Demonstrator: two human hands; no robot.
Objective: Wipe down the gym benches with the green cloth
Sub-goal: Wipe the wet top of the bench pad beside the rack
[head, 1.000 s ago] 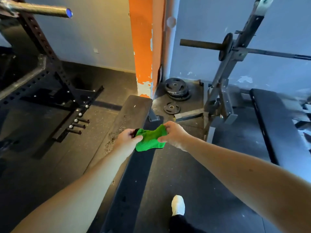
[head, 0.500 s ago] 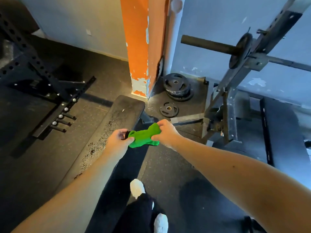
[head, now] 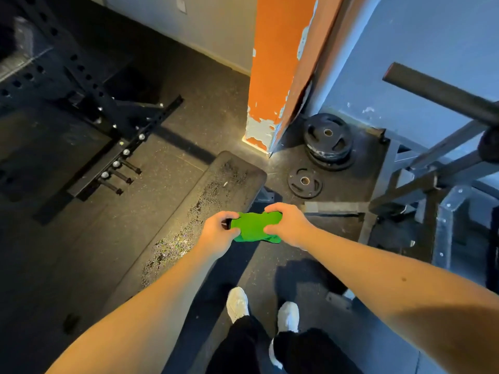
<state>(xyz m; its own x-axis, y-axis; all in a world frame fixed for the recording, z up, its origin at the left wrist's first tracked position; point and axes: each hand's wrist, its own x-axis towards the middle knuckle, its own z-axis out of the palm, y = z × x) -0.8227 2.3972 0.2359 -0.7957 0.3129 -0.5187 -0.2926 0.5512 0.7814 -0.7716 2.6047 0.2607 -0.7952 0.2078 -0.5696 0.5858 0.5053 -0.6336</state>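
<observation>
While aloft, green cloth (head: 256, 226) between hands (head: 216, 232)

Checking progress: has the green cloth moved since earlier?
No clear move: the green cloth stays over the bench's right edge, short of its far end.

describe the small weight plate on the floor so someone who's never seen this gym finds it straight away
Find the orange pillar with peeling paint. To the right of its foot, against the blue wall, sits a stack of larger plates. The small weight plate lies flat just in front of that stack, nearer the end of the bench: alone, smaller, not stacked.
</observation>
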